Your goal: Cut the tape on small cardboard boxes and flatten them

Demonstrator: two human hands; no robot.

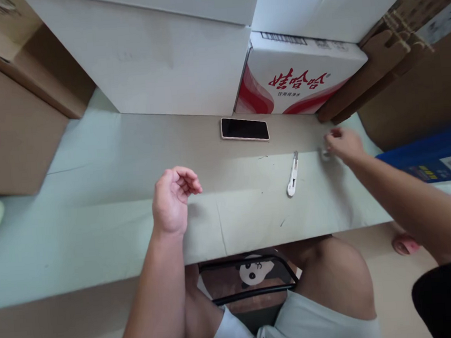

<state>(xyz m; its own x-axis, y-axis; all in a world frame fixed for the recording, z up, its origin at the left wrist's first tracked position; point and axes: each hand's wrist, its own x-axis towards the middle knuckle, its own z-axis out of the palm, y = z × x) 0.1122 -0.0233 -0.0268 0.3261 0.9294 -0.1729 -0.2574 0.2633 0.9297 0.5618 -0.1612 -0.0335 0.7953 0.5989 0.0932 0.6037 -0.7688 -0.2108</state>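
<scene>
The head view shows a person seated at a long table covered in pale green, faintly creased sheeting [99,239]. The person's left hand [173,201] is raised above the table left of the frame's centre, palm turned inward, its fingers loosely curled with a gap between thumb and fingertips; nothing is seen in it. The right hand [343,142] is over the table's right end, at the right of the frame, blurred, with its fingers bent close together. A small greyish smudge shows just below those fingertips; whether it is an object in their grip or only shadow cannot be told.

A slim white utility knife with a metal tip [293,174] lies on the table right of centre, between the two hands and nearer the right one, its tip towards the top of the frame. Near the upper centre, a black-screened smartphone with a pale pink edge [245,129] lies flat, touched by neither hand. A few short dark marks dot the sheeting around the knife.

Behind the phone stand large plain white boxes [172,64] and, to their right, a white carton with red lettering and red waves [299,73]. Brown cardboard boxes [9,122] fill the upper left, and a blue printed box [433,157] lies at the right edge, behind the right forearm.
</scene>
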